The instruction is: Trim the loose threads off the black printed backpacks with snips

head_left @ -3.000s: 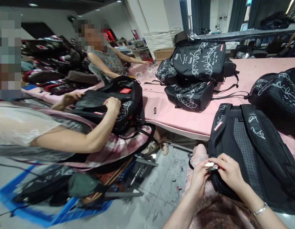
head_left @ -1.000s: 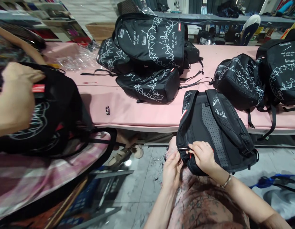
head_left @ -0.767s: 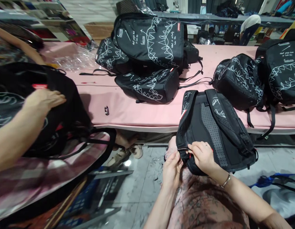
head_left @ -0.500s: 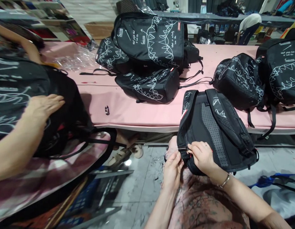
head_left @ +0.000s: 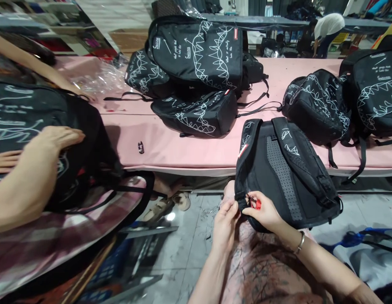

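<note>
A black backpack with white scribble print lies back-side up, half on the pink table and half on my lap. My left hand pinches the backpack's lower left edge with closed fingers. Beside it, my right hand is closed on a small red-handled tool, apparently thread snips, held against that same edge. A bracelet sits on my right wrist.
Several more black printed backpacks are piled on the table. At left a co-worker's hand rests on another backpack on their lap. Crumpled clear plastic lies at the far left. A blue crate stands on the floor.
My view swung right from the co-workers to the backpack. My hands stayed at its lower edge; the right hand turned so the red tool shows. The co-worker turned their backpack over.
</note>
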A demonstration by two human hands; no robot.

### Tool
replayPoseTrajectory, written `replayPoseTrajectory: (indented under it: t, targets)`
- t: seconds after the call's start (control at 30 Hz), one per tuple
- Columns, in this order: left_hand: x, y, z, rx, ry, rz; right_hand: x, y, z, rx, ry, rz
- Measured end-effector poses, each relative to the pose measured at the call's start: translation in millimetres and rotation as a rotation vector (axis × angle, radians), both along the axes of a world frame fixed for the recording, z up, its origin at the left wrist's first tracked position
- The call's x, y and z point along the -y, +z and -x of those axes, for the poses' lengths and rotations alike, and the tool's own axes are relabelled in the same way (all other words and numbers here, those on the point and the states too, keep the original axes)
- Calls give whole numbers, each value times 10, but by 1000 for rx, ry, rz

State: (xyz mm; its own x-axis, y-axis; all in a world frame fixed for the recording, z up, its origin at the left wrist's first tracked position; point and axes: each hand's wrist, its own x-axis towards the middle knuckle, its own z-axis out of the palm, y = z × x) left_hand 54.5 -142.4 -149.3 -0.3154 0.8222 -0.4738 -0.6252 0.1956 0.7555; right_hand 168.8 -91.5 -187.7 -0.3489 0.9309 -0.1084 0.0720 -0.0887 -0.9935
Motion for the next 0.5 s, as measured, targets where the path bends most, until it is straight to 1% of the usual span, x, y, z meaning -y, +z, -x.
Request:
replayPoseTrajectory:
  t: [0.07, 0.13, 0.17, 0.23, 0.3, 0.37, 0.43, 0.5]
  targets:
    - [8, 12, 26, -38, -31, -6, 26, -83, 44, 36, -14, 5]
    - [3, 39, 75, -109, -91, -20, 44, -138, 71, 65, -48, -16]
    - [-10, 57, 108, -179, -127, -33, 50, -157, 80, 69, -58, -23]
    - [-57, 104, 187, -393, -173, -66, 58, -180, 94, 66, -70, -23]
    - [-129, 158, 262, -625, -225, -91, 63, -191, 108, 42, -70, -7]
    - [-211, 211, 311, -788, -319, -113, 64, -186, 122, 5, -63, 23]
    - [-285, 257, 318, -877, -402, -150, 57, -157, 132, -40, -74, 57]
    - [-336, 292, 286, -880, -392, -169, 42, -103, 134, -98, -109, 92]
